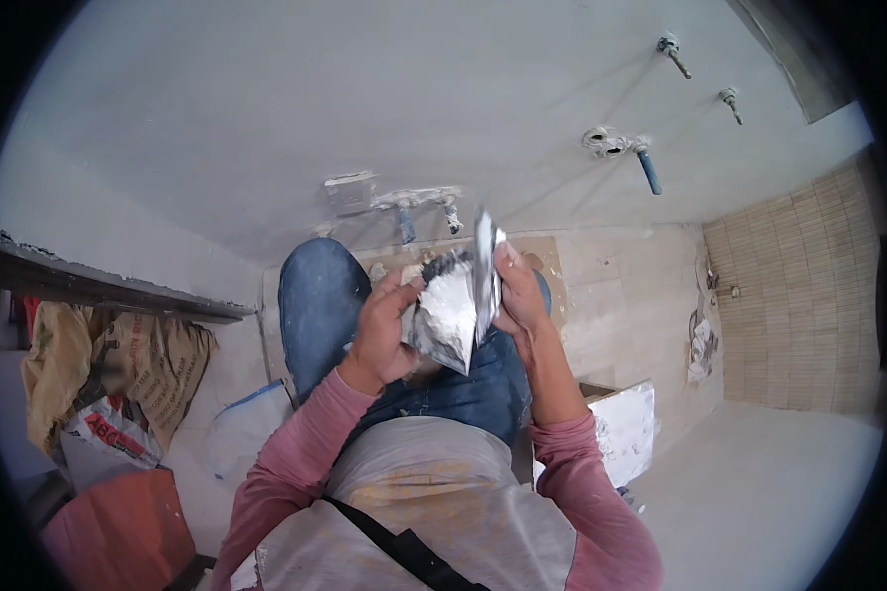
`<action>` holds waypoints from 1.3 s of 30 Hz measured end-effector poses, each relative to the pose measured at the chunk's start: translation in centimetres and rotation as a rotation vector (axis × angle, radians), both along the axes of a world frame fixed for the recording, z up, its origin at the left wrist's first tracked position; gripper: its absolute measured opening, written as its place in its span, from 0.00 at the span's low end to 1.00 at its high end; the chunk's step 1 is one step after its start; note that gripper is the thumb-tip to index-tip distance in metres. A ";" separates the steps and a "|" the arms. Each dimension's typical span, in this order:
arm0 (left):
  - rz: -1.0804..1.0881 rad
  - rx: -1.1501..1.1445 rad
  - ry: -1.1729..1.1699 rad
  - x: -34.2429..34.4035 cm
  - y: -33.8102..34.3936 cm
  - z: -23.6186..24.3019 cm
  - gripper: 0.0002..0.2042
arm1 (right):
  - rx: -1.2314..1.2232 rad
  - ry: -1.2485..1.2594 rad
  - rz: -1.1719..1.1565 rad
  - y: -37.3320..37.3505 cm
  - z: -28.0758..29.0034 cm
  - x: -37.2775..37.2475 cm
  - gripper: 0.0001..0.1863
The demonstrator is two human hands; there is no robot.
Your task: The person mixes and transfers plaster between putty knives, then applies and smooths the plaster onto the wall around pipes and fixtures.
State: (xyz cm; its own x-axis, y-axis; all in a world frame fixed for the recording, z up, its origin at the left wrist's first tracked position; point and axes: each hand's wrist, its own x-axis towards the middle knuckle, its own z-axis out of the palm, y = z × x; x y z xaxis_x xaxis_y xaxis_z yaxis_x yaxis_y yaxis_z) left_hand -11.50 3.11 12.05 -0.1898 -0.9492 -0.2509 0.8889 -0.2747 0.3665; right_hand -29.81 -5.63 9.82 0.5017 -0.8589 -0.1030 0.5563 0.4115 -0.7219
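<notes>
**Plate [451,357] and blade [484,281] held over my jeans [320,286]**

My left hand [382,333] is curled round the plate's left side; my right hand [518,295] is closed on the blade, from its right. The two tools sit side by side; I cannot tell whether they touch. I judge both light, thin and stiff, perhaps springy. The white paste [446,303] on the plate looks soft and probably slick under fingers, so the outer sides are the place to grip. The blade stands nearly edge-on, its long axis running up toward the wall [266,118]; one plate corner points back at me. Beyond, pipes [407,225] jut from the wall.
</notes>
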 end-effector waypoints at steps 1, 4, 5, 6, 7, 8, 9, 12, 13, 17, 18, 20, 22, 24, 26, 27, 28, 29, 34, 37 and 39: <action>0.016 -0.035 -0.024 0.7 -0.2 0.2 0.16 | -0.018 0.101 0.068 0.5 0.1 -0.4 0.23; 0.052 -0.049 -0.107 2.5 -0.9 0.9 0.15 | -0.061 0.269 0.200 1.1 -1.0 -3.1 0.24; 0.085 -0.049 -0.125 3.1 -0.9 1.1 0.14 | -0.071 0.333 0.179 1.3 -0.8 -3.5 0.24; 0.117 -0.049 -0.143 3.6 -0.9 1.2 0.13 | -0.081 0.396 0.157 1.4 -0.7 -3.7 0.25; 0.131 -0.106 -0.207 4.0 -1.1 0.5 0.15 | -0.011 0.451 0.060 1.3 -0.5 -3.8 0.20; 0.123 -0.109 -0.203 3.7 -1.2 0.6 0.15 | -0.011 0.455 0.051 1.0 -0.7 -4.0 0.20; 0.170 -0.100 -0.219 3.2 -1.3 0.8 0.14 | 0.048 0.128 0.013 0.4 -1.3 -4.2 0.19; 0.255 -0.085 -0.213 1.2 -0.8 0.2 0.14 | 0.142 -0.302 -0.056 0.2 -0.5 -1.7 0.17; 0.297 -0.079 -0.188 0.3 -0.6 -0.1 0.13 | 0.206 -0.384 -0.055 0.1 -0.3 -0.6 0.17; 0.305 -0.037 -0.166 -1.2 -0.6 -0.9 0.11 | 0.364 -0.259 -0.235 1.2 3.0 4.3 0.15; 0.309 -0.076 -0.155 -1.2 -0.7 -0.9 0.12 | 0.450 -0.134 -0.359 1.2 3.5 4.4 0.14; 0.303 -0.116 -0.145 -0.9 -0.8 -0.3 0.13 | 0.373 -0.233 -0.327 0.5 -0.4 2.2 0.13; 0.382 -0.140 -0.179 -0.2 -0.7 1.0 0.13 | 0.276 0.054 -0.539 1.0 0.2 2.0 0.15; 0.438 -0.177 -0.251 0.2 -0.8 0.4 0.12 | 0.223 0.094 -0.554 2.1 3.1 3.3 0.16; 0.608 -0.163 -0.419 -0.4 -1.3 -0.8 0.11 | -0.049 0.218 -0.647 2.8 3.2 3.4 0.13; 0.679 -0.146 -0.452 -0.8 -1.5 -1.2 0.10 | -0.177 0.335 -0.662 3.1 2.7 3.2 0.13; 0.676 -0.150 -0.457 -1.0 -1.7 -1.4 0.10 | -0.175 0.329 -0.665 3.6 2.8 3.1 0.13; 0.697 -0.139 -0.480 -1.2 -1.9 -1.8 0.10 | -0.329 0.509 -0.634 4.3 3.1 2.9 0.14; 0.722 -0.112 -0.541 -0.5 -2.1 -1.7 0.08 | -1.175 0.983 -0.500 5.3 4.1 2.5 0.21; 0.748 -0.114 -0.553 0.2 -2.1 -1.4 0.08 | -1.176 1.096 -0.394 5.6 3.4 2.4 0.20; 0.782 -0.103 -0.551 0.4 -2.3 -0.8 0.06 | -1.187 1.155 -0.342 5.4 2.0 1.3 0.17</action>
